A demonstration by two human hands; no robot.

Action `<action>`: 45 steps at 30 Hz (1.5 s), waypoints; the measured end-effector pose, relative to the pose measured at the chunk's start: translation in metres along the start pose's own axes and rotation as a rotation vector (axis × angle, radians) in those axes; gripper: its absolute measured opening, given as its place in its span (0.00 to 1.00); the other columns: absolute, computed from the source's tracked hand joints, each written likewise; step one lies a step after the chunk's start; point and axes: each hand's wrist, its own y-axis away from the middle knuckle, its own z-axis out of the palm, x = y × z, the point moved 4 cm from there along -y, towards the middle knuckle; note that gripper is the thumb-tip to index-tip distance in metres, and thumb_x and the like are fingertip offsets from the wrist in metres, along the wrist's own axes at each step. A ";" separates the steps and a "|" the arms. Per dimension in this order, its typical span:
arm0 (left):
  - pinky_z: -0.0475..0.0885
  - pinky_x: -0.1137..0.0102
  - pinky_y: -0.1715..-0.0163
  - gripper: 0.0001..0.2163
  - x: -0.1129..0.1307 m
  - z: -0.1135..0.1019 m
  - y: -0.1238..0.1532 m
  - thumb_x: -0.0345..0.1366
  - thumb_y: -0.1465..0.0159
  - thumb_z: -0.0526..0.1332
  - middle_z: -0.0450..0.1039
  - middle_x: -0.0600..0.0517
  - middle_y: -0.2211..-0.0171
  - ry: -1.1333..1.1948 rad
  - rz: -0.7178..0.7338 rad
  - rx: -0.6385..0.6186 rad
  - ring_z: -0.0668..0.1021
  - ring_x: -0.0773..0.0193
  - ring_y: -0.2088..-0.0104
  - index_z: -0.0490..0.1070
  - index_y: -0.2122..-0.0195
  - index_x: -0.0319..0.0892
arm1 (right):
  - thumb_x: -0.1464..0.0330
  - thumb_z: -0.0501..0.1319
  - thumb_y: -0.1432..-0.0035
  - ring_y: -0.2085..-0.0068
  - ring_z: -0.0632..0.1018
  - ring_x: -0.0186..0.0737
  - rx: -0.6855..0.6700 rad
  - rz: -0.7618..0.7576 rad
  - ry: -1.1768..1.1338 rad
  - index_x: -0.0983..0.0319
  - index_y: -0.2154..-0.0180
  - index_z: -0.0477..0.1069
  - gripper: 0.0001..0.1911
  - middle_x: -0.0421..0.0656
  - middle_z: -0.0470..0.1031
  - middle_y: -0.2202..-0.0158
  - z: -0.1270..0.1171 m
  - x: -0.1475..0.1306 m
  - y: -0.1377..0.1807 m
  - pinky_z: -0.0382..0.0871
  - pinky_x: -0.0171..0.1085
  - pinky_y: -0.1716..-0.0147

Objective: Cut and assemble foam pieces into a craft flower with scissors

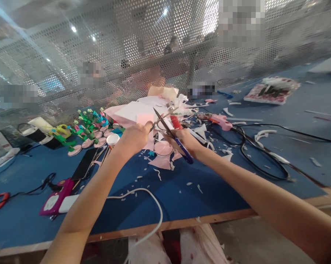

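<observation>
My right hand (183, 141) grips a pair of scissors (186, 151) with a blue-purple handle. Their dark blades point up and to the left, looking parted. Beside them, my left hand (139, 135) is closed in a pinch on a small pink piece of paper (145, 118), whose lower edge the fingers hide. Behind both hands lies a heap of white and pink paper sheets (129, 111). Just below them a round pink paper piece (163, 147) rests among scraps. A white paper cup (113, 139) stands near my left wrist.
Small green paper plants on pink discs (87, 143) crowd the left side. A dark phone (84, 165) and a magenta device (57, 198) lie nearer. To the right are a pink glue gun (222, 122), its looping black cable and white scraps. A perforated metal screen (143, 47) rises behind.
</observation>
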 end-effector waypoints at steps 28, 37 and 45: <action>0.69 0.68 0.72 0.19 0.015 0.004 0.000 0.23 0.40 0.43 0.71 0.42 0.73 -0.051 0.031 0.036 0.77 0.58 0.69 0.60 0.49 0.35 | 0.51 0.50 0.48 0.82 0.60 0.29 -0.016 0.006 0.003 0.61 0.84 0.53 0.23 0.37 0.56 0.87 -0.006 0.002 0.006 0.52 0.31 0.81; 0.68 0.69 0.72 0.17 0.003 -0.005 0.001 0.26 0.39 0.45 0.72 0.42 0.71 -0.022 -0.025 0.101 0.76 0.58 0.69 0.62 0.50 0.37 | 0.55 0.47 0.46 0.81 0.65 0.32 0.080 -0.016 0.064 0.60 0.83 0.54 0.20 0.42 0.62 0.85 0.000 0.004 0.004 0.55 0.33 0.78; 0.68 0.70 0.70 0.18 0.017 0.004 0.000 0.24 0.40 0.45 0.72 0.43 0.71 -0.017 0.009 0.068 0.77 0.59 0.67 0.60 0.49 0.36 | 0.51 0.46 0.46 0.81 0.64 0.32 -0.013 -0.051 0.117 0.60 0.81 0.53 0.22 0.41 0.62 0.84 -0.007 0.003 0.007 0.52 0.33 0.80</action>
